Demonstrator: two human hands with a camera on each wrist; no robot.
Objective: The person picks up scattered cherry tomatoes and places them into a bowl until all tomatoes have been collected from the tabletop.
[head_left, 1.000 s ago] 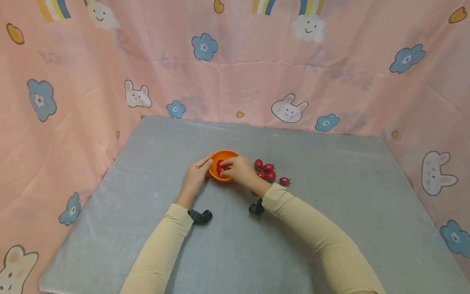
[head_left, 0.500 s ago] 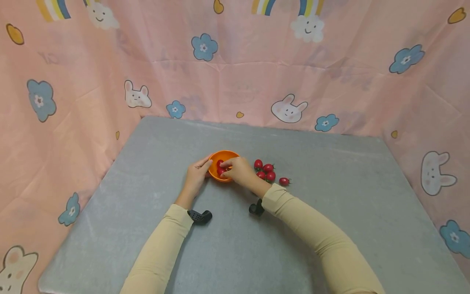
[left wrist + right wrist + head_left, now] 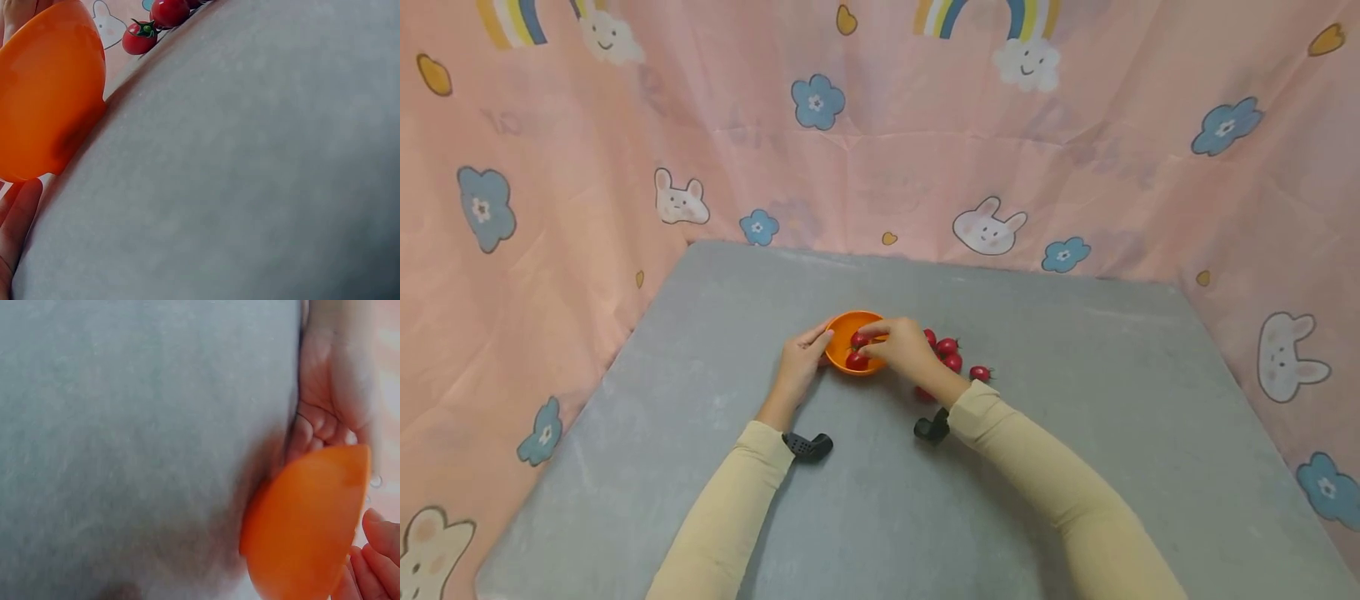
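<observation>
Across a grey table [image 3: 1075, 350], from left to right: left hand [image 3: 797, 364] at an orange bowl [image 3: 842, 332], grip closed on its side, thumb at rim, fingers against outer wall; inside the bowl, two red tomatoes [image 3: 857, 362]; just above them, right hand [image 3: 902, 343], grip parted and empty; next, further tomatoes [image 3: 952, 362] partly hidden by the right wrist [image 3: 950, 388]; finally, a lone tomato [image 3: 980, 373].
</observation>
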